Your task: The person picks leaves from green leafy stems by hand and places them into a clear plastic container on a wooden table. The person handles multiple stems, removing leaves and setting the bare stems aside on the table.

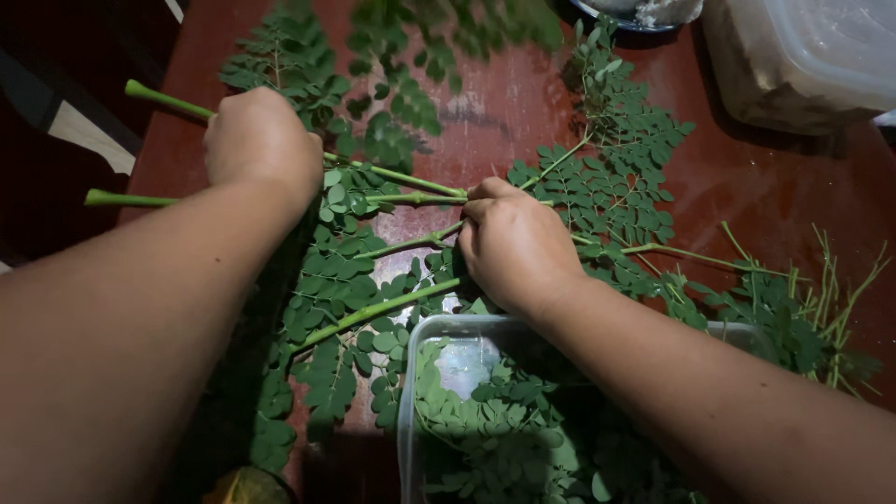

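Leafy green branches with small round leaflets (616,177) lie spread over a dark red table (747,187). My left hand (261,140) is closed around a thick green stalk (159,96) at the upper left. My right hand (513,245) pinches a thinner stem (415,198) near the middle, fingers closed on it among the leaves. A clear plastic tub (411,373) holding stripped leaflets sits just below my right wrist.
Bare stripped stems (831,289) pile up at the right. A large lidded translucent container (803,56) stands at the top right, with a dark bowl (635,14) beside it. A second thick stalk (121,199) lies at the left, near the table's edge.
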